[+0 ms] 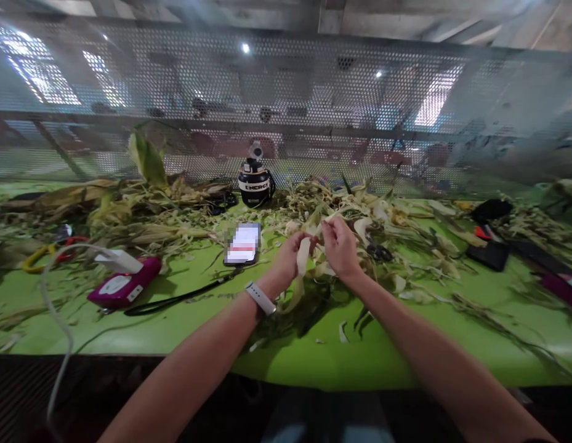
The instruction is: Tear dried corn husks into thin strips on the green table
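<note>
Over the green table point(313, 363) my left hand point(291, 253) and my right hand point(340, 247) are both closed on a pale strip of corn husk point(303, 258). The strip hangs down between them, and its upper end leads into a heap of husks point(359, 212) just behind. A white watch band point(261, 298) sits on my left wrist. Below my hands, loose husk pieces lie on the table.
Piles of dry husks point(142, 212) stretch across the back, before a perforated metal screen point(286, 104). A black bottle point(255, 181) stands mid-back. A phone point(242, 244), a magenta device point(124, 286) with a white cable, and scissors point(380, 251) lie around. Black items lie at right.
</note>
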Available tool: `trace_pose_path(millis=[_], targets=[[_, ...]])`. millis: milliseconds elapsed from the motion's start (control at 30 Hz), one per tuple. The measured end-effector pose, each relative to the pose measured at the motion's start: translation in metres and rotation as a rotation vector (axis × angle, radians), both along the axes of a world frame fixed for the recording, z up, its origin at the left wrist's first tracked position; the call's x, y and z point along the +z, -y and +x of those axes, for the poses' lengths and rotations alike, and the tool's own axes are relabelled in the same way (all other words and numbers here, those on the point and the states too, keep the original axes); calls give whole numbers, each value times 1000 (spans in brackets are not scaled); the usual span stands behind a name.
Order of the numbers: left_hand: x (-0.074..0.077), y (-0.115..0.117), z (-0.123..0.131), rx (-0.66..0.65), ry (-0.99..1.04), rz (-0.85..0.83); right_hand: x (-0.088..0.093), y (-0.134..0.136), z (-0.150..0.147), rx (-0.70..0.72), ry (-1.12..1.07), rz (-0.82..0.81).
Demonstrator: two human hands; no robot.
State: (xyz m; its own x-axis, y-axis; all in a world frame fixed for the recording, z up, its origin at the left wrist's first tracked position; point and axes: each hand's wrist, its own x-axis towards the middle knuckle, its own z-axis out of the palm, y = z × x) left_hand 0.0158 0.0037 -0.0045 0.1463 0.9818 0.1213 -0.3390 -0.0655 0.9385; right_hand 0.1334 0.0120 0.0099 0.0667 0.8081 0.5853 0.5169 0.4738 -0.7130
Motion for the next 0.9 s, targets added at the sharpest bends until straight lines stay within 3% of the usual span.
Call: trace_pose_path(millis=[100, 200, 400, 667, 900], targets=[[-2, -1, 0, 47, 6, 26, 1, 0, -1, -8, -14, 19], [-2, -2, -2, 3, 22, 20, 1, -3, 1, 69, -76, -17], [3, -6, -10, -41, 140, -25, 5, -13, 11, 219, -322, -390], [6, -11, -14, -28, 100, 35, 12, -11, 19, 472, -344, -602], [7, -9, -15, -5, 51, 72, 13, -13, 20, 522, -256, -548]])
